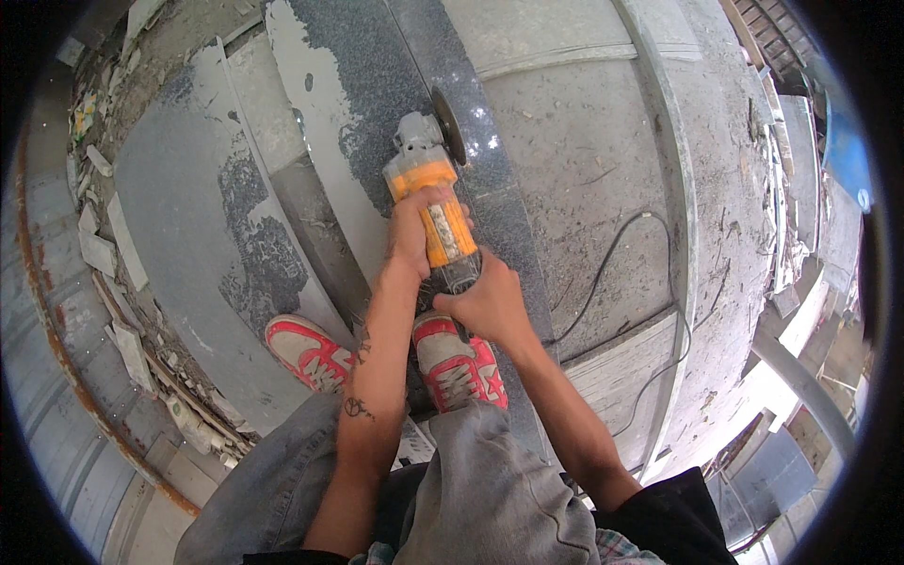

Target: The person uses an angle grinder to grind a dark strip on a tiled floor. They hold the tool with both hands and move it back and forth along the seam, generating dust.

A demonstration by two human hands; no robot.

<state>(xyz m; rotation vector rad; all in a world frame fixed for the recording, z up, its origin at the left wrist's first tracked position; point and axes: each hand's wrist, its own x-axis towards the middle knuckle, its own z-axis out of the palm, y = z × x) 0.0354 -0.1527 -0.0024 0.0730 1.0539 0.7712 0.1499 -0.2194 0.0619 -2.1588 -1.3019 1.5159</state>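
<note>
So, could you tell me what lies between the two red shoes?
In the head view, the left forearm crosses the gap between the red shoes; under it shows a strip of dark stone slab.

dusty concrete floor, stone offcuts at left, bright daylight.

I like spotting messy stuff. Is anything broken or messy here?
Yes. Broken stone scraps lie scattered along the left edge of the slabs. The dark slab under the grinder is patchy, half grey with dust. Both hands, left hand and right hand, grip the grinder, and its cord trails loose across the floor.
</note>
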